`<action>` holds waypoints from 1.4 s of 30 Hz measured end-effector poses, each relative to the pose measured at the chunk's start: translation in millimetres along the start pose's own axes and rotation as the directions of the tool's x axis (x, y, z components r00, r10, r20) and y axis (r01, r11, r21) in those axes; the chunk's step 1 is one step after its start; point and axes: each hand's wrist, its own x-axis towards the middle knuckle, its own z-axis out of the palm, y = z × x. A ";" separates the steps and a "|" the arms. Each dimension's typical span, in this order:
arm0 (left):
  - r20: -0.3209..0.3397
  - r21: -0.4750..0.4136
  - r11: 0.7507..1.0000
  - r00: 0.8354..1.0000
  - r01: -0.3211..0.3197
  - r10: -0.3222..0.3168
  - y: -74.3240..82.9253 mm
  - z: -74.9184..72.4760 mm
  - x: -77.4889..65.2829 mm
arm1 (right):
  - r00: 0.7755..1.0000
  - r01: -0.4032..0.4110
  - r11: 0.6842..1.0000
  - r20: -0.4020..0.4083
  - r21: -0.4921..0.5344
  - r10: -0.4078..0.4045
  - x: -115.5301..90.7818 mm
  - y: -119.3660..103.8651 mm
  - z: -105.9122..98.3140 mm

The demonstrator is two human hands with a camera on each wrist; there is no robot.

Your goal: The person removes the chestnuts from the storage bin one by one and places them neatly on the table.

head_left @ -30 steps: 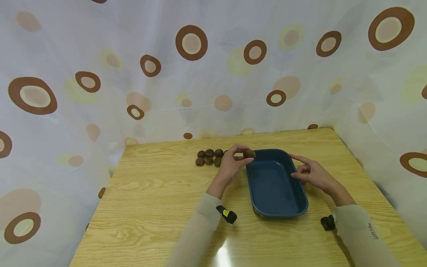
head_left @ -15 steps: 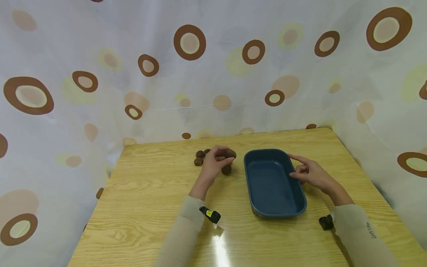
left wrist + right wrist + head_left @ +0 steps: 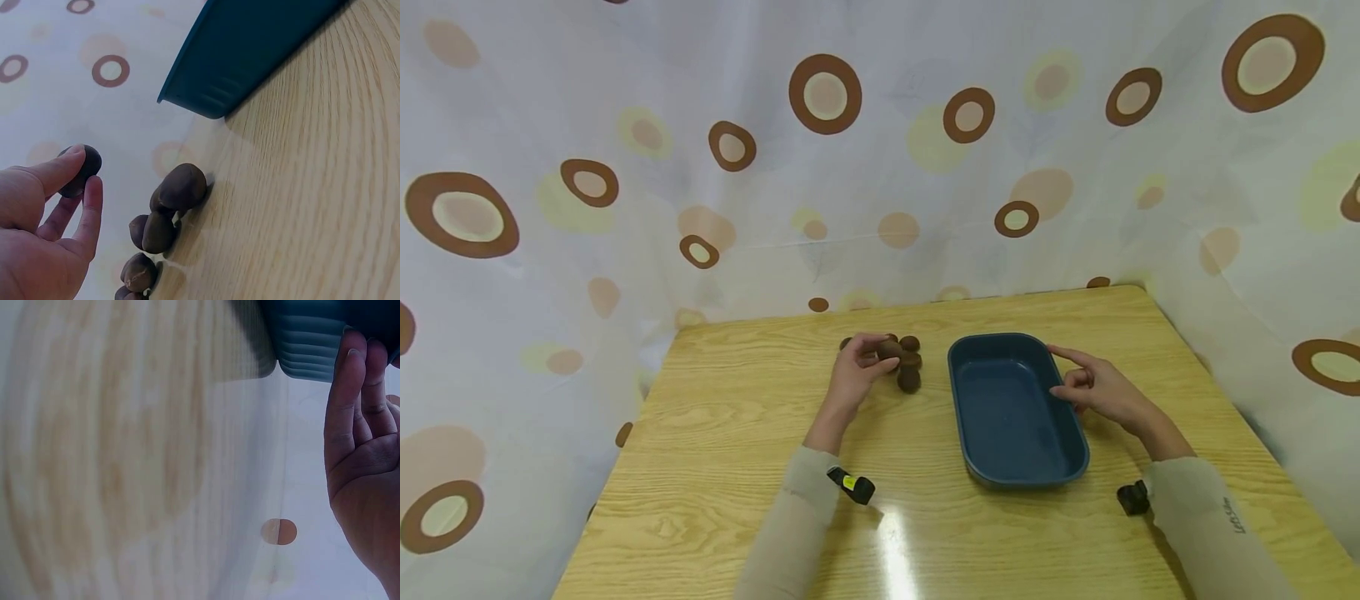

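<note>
My left hand (image 3: 852, 375) pinches a brown chestnut (image 3: 890, 350) between thumb and fingertips, held above the table. In the left wrist view that chestnut (image 3: 92, 164) is raised apart from the group. Several more chestnuts (image 3: 909, 381) lie clustered beneath and right of the hand, partly hidden by it. Left of my right hand (image 3: 1108, 392) is a deep blue rectangular tray (image 3: 961, 417) with nothing inside. The right thumb lies over its right rim, and the other fingers (image 3: 350, 387) are against the outer wall, so the rim is gripped between them.
The wooden table (image 3: 737, 467) meets a white curtain (image 3: 850, 192) with brown ring patterns at its back and right. A dark strapped device (image 3: 853, 487) sits on the left wrist, another (image 3: 1133, 497) on the right.
My left hand has moved left with the chestnut, from beside the tray's left rim to over the chestnut group. Chestnuts at the group's right end now show. The right hand keeps its hold.
</note>
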 end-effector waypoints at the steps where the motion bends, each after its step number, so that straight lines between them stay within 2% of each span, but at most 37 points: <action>1: -0.001 0.003 1.000 1.000 0.001 -0.001 -0.4 -0.9 -0.2 | 1.000 0.001 1.000 -0.001 -0.001 -0.001 -0.1 0.1 0.0; 9: -0.007 0.014 1.000 1.000 0.010 -0.010 -5.7 -6.3 -2.4 | 1.000 0.000 1.000 -0.007 -0.006 0.000 0.1 0.1 0.0; 18: -0.026 0.025 0.997 0.997 0.074 -0.073 -18.1 -10.5 -6.8 | 1.000 0.006 1.000 0.000 -0.004 -0.006 -0.8 -2.6 1.3; 24: -0.051 0.055 0.995 0.995 0.083 -0.080 -23.8 -11.3 -8.1 | 1.000 0.007 1.000 0.000 -0.005 -0.007 -0.5 -4.1 1.0; 33: -0.048 0.098 0.988 0.992 0.121 -0.117 -32.2 -11.7 -11.5 | 1.000 0.001 1.000 0.001 -0.002 -0.001 0.0 -4.2 0.9; 42: -0.058 0.148 0.979 0.990 0.138 -0.130 -32.8 -12.0 -12.7 | 1.000 0.003 1.000 -0.004 0.000 -0.003 0.0 -3.8 1.1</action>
